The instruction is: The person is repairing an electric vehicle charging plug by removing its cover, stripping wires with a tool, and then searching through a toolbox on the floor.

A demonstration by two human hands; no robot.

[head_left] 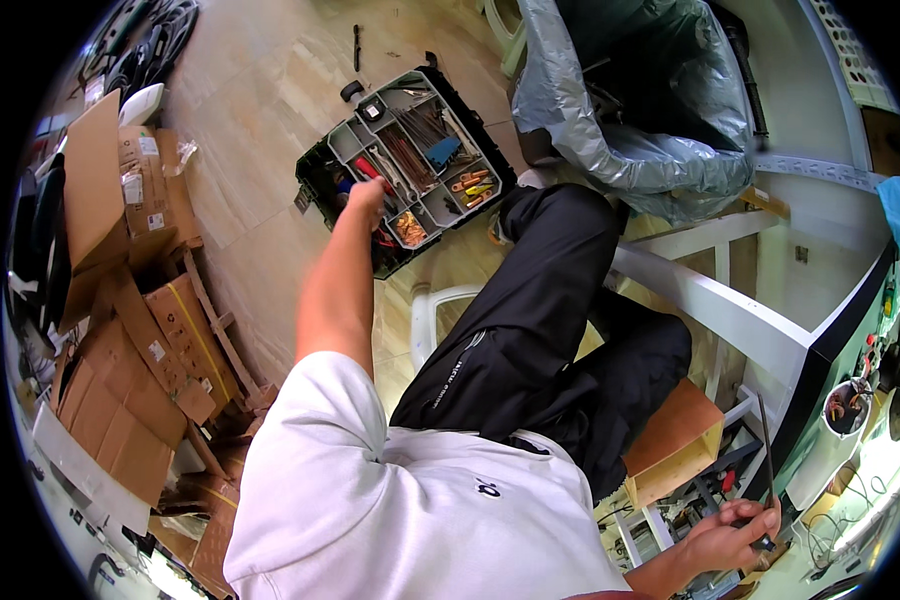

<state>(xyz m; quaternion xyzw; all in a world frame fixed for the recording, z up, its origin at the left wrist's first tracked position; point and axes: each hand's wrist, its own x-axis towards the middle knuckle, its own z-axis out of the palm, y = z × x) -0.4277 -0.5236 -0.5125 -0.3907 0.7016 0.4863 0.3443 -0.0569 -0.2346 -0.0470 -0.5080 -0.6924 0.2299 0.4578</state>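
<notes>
My left hand [366,200] reaches down into a black toolbox [482,137] on the floor. Its fingers are closed at a red-handled tool [366,166] in the grey tray; the tool's full shape is partly covered. Beside it lie silver wrenches [402,178], and further right are long thin rods [410,155], a blue piece [443,152] and yellow-and-orange handled tools [473,187]. A small compartment nearer me holds copper-coloured bits [409,229]. Out at the lower right, my right hand [730,537] grips a screwdriver [767,455] by its dark handle, its long thin shaft pointing away from me.
A large bin with a silver-grey liner [590,130] stands beyond my knees. Cardboard boxes [120,380] are piled on the left. To the right are a white metal frame [730,310], a wooden box [675,445] and a cluttered workbench [810,460]. A dark rod [357,48] lies on the tiles.
</notes>
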